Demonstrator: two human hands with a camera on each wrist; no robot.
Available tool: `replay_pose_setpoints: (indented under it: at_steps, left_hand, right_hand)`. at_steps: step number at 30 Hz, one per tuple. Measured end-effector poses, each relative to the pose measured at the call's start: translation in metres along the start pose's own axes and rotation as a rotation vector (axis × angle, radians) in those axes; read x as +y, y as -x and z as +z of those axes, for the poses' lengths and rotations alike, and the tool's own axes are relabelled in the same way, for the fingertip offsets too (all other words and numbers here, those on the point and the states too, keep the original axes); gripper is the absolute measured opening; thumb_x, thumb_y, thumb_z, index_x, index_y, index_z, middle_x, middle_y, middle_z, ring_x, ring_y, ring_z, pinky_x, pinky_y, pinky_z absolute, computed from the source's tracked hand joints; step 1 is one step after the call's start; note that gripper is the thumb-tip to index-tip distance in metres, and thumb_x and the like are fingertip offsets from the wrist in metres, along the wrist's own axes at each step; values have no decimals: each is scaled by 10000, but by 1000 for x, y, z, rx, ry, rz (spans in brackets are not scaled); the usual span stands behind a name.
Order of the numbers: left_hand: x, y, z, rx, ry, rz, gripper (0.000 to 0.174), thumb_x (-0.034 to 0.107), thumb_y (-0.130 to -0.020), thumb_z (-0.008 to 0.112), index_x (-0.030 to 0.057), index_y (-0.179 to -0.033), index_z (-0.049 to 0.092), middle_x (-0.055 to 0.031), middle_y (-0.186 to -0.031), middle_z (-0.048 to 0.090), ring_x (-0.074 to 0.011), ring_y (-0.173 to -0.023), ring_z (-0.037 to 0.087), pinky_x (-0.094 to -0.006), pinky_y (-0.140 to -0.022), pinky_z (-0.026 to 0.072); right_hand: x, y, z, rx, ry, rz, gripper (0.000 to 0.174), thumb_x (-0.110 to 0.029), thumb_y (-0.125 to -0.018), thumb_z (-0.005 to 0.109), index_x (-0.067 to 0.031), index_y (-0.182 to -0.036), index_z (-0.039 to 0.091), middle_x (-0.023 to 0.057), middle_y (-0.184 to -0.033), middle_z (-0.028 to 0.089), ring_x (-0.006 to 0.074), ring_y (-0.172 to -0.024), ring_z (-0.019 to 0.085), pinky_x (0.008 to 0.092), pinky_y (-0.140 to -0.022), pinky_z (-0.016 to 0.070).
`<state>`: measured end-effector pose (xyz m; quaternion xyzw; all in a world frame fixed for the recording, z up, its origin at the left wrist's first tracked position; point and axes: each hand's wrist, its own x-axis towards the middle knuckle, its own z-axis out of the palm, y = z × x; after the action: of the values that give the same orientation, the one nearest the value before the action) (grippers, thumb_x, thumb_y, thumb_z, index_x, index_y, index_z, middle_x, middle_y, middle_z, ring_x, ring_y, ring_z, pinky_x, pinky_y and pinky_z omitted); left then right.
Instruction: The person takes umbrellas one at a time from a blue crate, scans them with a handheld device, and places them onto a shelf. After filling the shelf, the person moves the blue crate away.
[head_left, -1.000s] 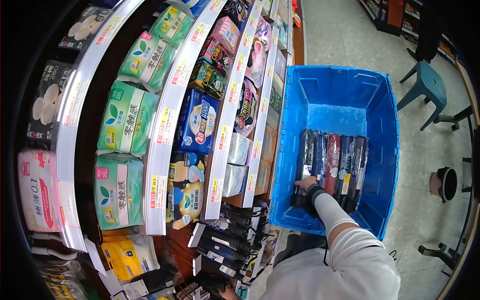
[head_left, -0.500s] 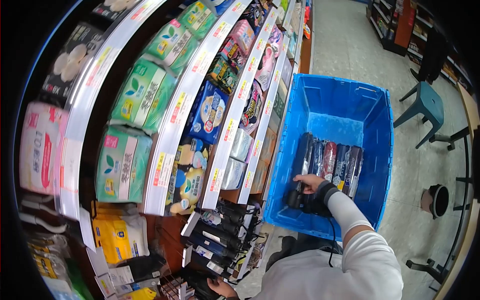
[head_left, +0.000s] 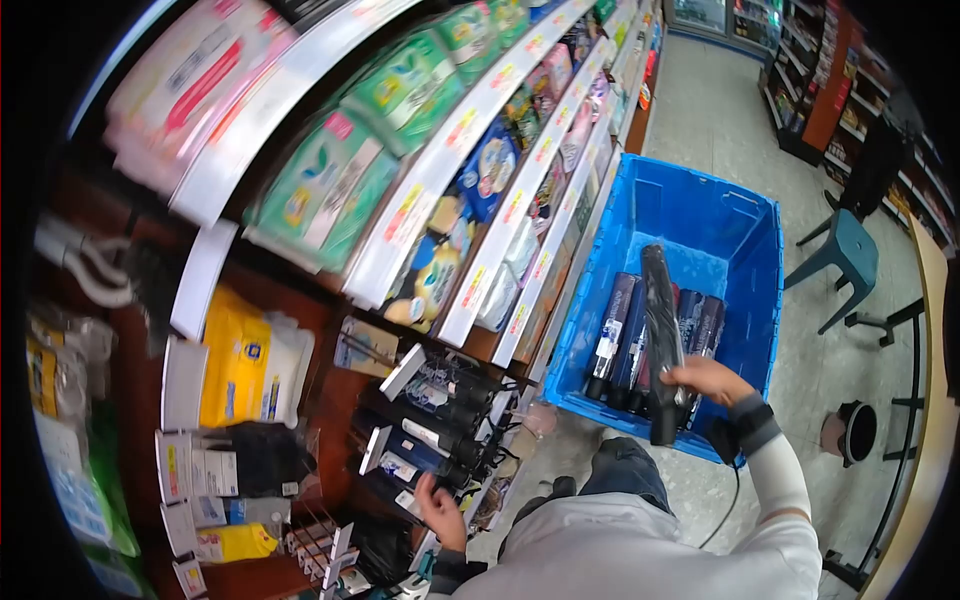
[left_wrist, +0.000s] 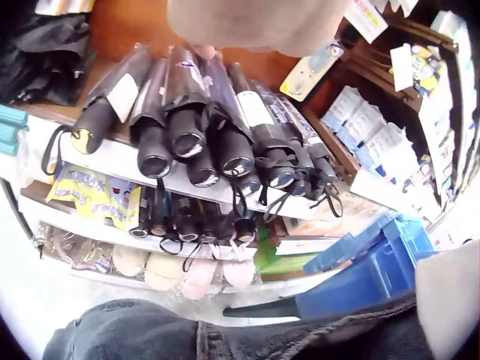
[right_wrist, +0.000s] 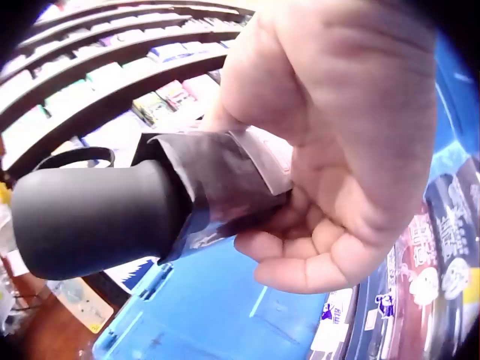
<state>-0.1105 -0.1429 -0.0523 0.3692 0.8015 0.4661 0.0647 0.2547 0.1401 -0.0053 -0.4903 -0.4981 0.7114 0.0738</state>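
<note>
My right hand [head_left: 712, 380] grips a black folded umbrella [head_left: 660, 315] near its handle end, above the blue crate [head_left: 675, 185]. In the right wrist view the fingers and thumb wrap its dark sleeve, and the thick black handle [right_wrist: 97, 221] sticks out to the left. Several folded umbrellas [head_left: 612, 335], navy and dark red, lie side by side in the crate. My left hand [head_left: 440, 512] hovers by the low shelf with loosely bent fingers and holds nothing. Beside it, folded umbrellas [left_wrist: 187, 97] lie in a row with handles and wrist straps facing out.
Shelves with green packs [head_left: 330, 190] and price strips rise on the left. A yellow wipes pack [head_left: 240, 365] sits lower down. Across the aisle stand a teal stool [head_left: 845, 255] and a small bin [head_left: 850, 435]. Lower in the left wrist view are more umbrellas [left_wrist: 187, 217].
The right hand has lifted the black umbrella up from the crate's left side. The left hand has risen from the bottom shelf toward the umbrella row. The view has turned toward the lower shelves.
</note>
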Motion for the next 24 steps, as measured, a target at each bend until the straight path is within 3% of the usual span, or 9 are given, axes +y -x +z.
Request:
replay_pose_setpoints:
  at_steps: [1, 3, 9, 10, 12, 13, 15, 20, 24]
  left_hand:
    - [11, -6, 5, -89, 10, 51, 333, -68, -753, 397, 20, -1068, 464, -86, -1055, 466, -161, -911, 481, -230, -719, 403]
    - [17, -10, 20, -346, 283, -61, 306, -19, -783, 429, 17, -1086, 450, -65, -1025, 503, -150, -911, 498, -242, -768, 399]
    - [39, -7, 39, -1144, 631, -223, 374, 119, -793, 548, 17, -1129, 421, -88, -1039, 521, -126, -901, 512, -242, -760, 421]
    - [34, -2, 40, -1120, 647, -232, 374, 119, -793, 548, 17, -1129, 421, -88, -1039, 521, -126, -901, 512, -242, -760, 421]
    - [23, 5, 38, -1325, 712, -267, 412, 150, -830, 503, 9, -1192, 366, -65, -1097, 487, -115, -972, 471, -249, -814, 391]
    - [17, 8, 31, -1319, 727, -270, 412, 150, -830, 503, 9, -1192, 366, -65, -1097, 487, -115, -972, 471, -249, -814, 391]
    - [6, 9, 10, -1335, 792, -499, 441, 173, -838, 494, 6, -1215, 338, -54, -1094, 482, -113, -980, 466, -252, -820, 388]
    - [-23, -2, -54, -1216, 890, -615, 405, 181, -852, 460, 35, -1211, 344, -45, -1090, 477, -128, -990, 470, -282, -840, 395]
    - [-57, -2, -79, -694, 1062, -800, 255, 172, -838, 481, 65, -1067, 449, -27, -981, 520, -124, -870, 510, -276, -806, 415]
  right_hand:
    - [-2, 21, 14, 8, 2, -101, 340, -331, -699, 581, -21, -838, 576, 14, -743, 549, 89, -653, 467, 213, -566, 354]
    - [3, 46, 33, -35, 74, -91, 305, -236, -690, 602, 3, -876, 567, 26, -792, 560, 92, -743, 492, 240, -679, 399]
    - [16, 90, 119, -164, 275, 50, 276, -181, -650, 647, -15, -854, 564, 20, -714, 566, 94, -642, 513, 232, -583, 423]
    - [21, 89, 134, -190, 365, 59, 289, -187, -646, 653, -15, -860, 561, 25, -713, 566, 97, -643, 516, 228, -582, 423]
    - [19, 88, 167, -252, 468, 75, 283, -189, -662, 636, -4, -863, 559, 40, -708, 567, 112, -660, 528, 244, -594, 426]
    - [16, 86, 184, -285, 500, 172, 307, -208, -657, 642, 2, -861, 548, 44, -705, 568, 116, -641, 532, 238, -587, 425]
    - [28, 71, 210, -368, 571, 245, 333, -237, -654, 644, 1, -865, 542, 55, -706, 575, 127, -632, 538, 250, -587, 432]
    - [19, 38, 287, -455, 883, -85, 507, -403, -588, 631, 20, -855, 551, 165, -733, 584, 283, -689, 576, 323, -619, 447]
    - [16, -7, 345, -430, 1114, -273, 513, -441, -568, 587, 27, -779, 579, 204, -727, 579, 329, -695, 569, 356, -628, 450]
